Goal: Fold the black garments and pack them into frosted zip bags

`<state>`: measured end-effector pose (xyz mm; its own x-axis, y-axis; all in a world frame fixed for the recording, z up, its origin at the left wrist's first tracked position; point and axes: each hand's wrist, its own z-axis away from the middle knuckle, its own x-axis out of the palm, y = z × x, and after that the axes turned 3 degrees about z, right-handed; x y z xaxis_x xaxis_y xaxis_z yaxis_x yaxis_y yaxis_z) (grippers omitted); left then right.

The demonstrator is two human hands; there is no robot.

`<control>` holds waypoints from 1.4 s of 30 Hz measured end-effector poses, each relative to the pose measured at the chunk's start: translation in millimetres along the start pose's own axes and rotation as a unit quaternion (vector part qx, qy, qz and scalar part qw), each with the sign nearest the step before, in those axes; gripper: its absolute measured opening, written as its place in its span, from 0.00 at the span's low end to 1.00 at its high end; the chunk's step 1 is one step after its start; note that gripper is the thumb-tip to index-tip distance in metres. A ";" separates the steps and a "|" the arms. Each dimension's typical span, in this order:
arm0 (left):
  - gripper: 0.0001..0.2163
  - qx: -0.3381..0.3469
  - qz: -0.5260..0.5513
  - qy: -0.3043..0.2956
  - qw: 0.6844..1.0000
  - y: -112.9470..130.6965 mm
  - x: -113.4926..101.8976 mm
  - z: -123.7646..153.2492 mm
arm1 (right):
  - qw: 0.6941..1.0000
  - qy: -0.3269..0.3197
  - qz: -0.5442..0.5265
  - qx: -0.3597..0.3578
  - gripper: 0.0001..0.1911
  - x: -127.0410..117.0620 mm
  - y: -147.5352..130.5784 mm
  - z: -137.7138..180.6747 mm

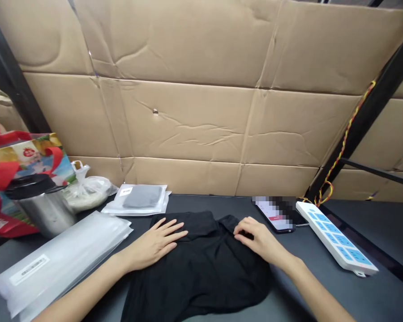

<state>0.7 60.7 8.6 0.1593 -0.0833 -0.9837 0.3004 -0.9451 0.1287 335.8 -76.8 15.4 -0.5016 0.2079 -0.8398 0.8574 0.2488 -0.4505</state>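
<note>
A black cloth garment point(201, 268) lies spread and partly wrinkled on the dark table, its lower part running out of the picture's bottom edge. My left hand point(154, 246) rests flat on its upper left part, fingers apart. At the garment's upper right corner, my right hand point(258, 239) pinches a raised fold of the black fabric between thumb and fingers. What kind of garment it is, I cannot tell.
Frosted bags point(63, 264) with a barcode label lie left; a packed bag point(137, 199) sits behind. A steel flask point(43, 205), a tied plastic bag point(90, 190) and a colourful bag point(30, 156) stand left. Rightward are a phone point(275, 217) and a power strip point(336, 239). Cardboard point(188, 112) walls the back.
</note>
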 end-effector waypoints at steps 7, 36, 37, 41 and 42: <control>0.10 -0.064 0.098 0.007 0.993 36.6 -31.4 10.1 | 0.982 -0.159 -0.047 0.088 0.23 -29.1 -18.6 30.6; 0.11 -0.156 0.160 -0.068 0.972 -21.4 -81.0 -11.3 | 0.995 -0.050 -0.035 0.073 0.13 -30.1 3.8 -29.5; 0.10 -0.167 0.146 -0.052 0.974 -26.7 -71.9 -15.4 | 0.995 -0.045 -0.033 0.083 0.13 -22.6 10.8 -35.9; 0.08 -0.186 0.104 0.003 0.977 -33.2 -37.0 -20.3 | 0.993 -0.022 -0.026 0.115 0.16 0.5 30.3 -39.4; 0.08 -0.188 0.099 0.014 0.977 -32.2 -31.5 -19.1 | 0.992 -0.019 -0.024 0.120 0.18 2.5 32.2 -35.5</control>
<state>4.0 99.8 37.8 0.2737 -0.2388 -0.9317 0.5839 -0.7285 0.3582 358.1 -34.6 9.5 -0.5412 0.1649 -0.8246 0.8379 0.0236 -0.5453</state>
